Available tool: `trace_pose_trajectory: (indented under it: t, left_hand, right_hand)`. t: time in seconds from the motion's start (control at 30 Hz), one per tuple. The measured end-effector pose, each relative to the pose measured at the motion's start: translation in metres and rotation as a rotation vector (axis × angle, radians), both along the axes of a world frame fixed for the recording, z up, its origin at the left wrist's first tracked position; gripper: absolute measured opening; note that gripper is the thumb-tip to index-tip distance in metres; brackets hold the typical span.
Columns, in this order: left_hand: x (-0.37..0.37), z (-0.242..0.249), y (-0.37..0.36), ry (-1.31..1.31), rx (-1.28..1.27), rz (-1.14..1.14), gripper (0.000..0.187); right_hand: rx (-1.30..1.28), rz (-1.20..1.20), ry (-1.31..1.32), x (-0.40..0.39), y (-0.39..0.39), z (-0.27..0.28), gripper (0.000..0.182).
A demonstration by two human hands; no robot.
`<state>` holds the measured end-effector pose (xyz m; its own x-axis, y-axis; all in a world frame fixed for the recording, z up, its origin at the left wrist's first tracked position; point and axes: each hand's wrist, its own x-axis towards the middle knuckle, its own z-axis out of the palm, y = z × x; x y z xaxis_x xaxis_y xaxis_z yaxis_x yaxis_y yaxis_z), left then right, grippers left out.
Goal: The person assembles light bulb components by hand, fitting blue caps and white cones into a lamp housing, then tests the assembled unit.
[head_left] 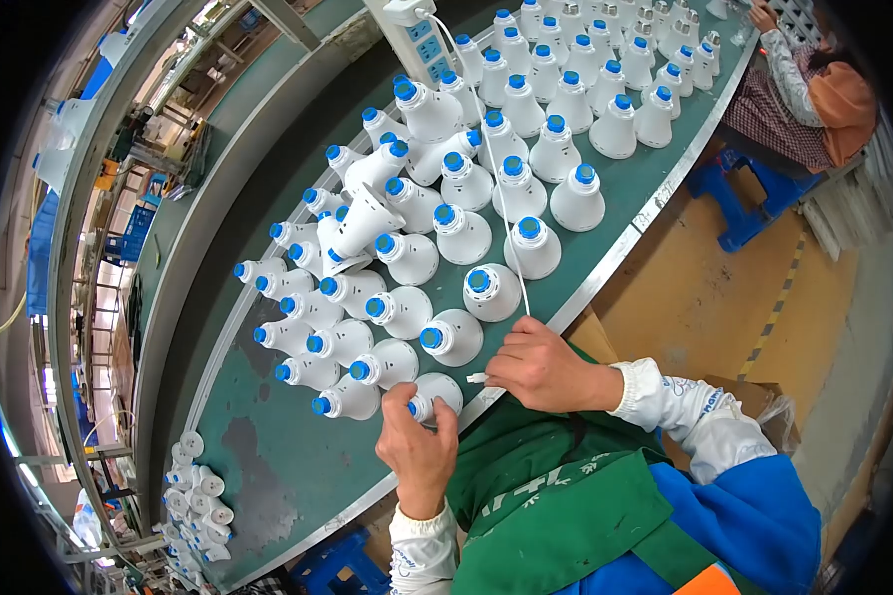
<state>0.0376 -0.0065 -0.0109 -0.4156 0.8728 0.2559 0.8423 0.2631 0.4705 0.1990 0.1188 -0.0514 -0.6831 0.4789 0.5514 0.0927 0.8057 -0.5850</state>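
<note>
Many white cone-shaped housings with blue caps stand on the green table (337, 451). At the near edge my left hand (419, 446) has thumb and fingers around the top of one housing (441, 393). To its right my right hand (541, 369) is closed on a white cable (511, 228), and a small white end pokes out from its fingertips. The cable runs up across the table to a power strip (429, 45). Another housing (452, 337) stands just beyond my hands.
Smaller white parts (198, 496) are heaped at the table's lower left end. A metal rail (198, 208) and shelving line the left side. At the upper right a person (814, 99) sits by a blue stool (739, 198). Some housings lie tilted mid-table.
</note>
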Motion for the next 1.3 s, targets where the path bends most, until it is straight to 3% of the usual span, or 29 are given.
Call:
trace_pose_trajectory:
  t: [1.3]
  left_hand:
    - [-0.0018, -0.0017, 0.0027, 0.058, 0.104, -0.038, 0.033]
  right_hand:
    - [-0.024, 0.029, -0.006, 0.0000, 0.0018, 0.0022, 0.021]
